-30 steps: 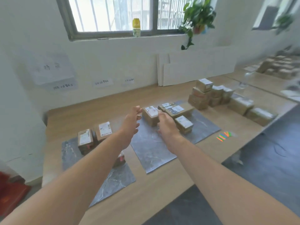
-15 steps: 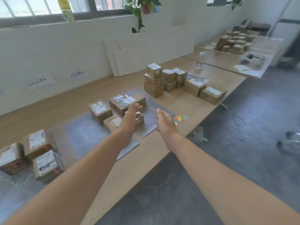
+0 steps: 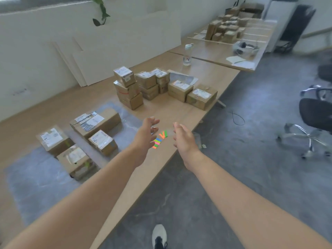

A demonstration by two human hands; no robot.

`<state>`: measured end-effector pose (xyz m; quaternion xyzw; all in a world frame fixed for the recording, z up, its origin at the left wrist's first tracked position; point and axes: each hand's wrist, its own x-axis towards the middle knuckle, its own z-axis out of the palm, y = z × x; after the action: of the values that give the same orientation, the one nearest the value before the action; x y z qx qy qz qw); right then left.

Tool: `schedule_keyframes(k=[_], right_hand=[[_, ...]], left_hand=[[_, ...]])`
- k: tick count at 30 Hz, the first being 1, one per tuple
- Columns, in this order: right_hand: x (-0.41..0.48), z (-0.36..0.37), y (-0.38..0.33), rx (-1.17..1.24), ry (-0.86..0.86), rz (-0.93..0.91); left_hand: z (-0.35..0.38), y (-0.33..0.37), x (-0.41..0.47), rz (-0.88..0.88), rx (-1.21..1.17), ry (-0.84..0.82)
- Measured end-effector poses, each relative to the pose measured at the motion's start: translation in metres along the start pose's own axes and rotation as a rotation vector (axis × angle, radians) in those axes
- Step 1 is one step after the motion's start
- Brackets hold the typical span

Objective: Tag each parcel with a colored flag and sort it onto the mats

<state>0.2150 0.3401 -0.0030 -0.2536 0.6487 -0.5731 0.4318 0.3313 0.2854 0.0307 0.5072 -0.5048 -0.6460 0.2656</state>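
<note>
Colored flags (image 3: 159, 139) in orange, pink, blue and green lie on the wooden table (image 3: 167, 108) near its front edge. My left hand (image 3: 145, 135) hovers just left of them, fingers spread and relaxed, holding nothing. Just right of the flags, my right hand (image 3: 183, 137) is open and empty too. Several cardboard parcels (image 3: 95, 123) with white labels rest on a grey mat (image 3: 41, 178) at the left. A pile of parcels (image 3: 128, 87) stands stacked further back on the bare table, with two larger boxes (image 3: 201, 96) near the right edge.
A clear water bottle (image 3: 187, 54) stands at the table's far end. White boards (image 3: 86, 62) lean on the wall. A second table (image 3: 226, 47) behind carries more boxes and papers. Office chairs (image 3: 316, 119) stand on the grey floor at the right. My shoe (image 3: 159, 234) shows below.
My view has swung right, away from the mats. Both hands have left the parcels on the mat and moved right to either side of the colored flags.
</note>
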Motion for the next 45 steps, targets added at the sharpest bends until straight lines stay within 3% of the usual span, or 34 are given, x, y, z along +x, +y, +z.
schedule_keyframes(k=[21,36,45], right_hand=[[0.315,-0.121,-0.034,-0.037,0.214,0.103],[0.515,-0.222,-0.044,-0.026,0.058,0.222],[0.6,-0.254,-0.046,-0.034,0.085,0.269]], left_hand=[[0.179,0.056,0.321,-0.129,0.032,-0.183],[0.305,0.083,0.466,-0.236,-0.02,0.09],[0.322,0.084,0.523,-0.367,-0.051,0.17]])
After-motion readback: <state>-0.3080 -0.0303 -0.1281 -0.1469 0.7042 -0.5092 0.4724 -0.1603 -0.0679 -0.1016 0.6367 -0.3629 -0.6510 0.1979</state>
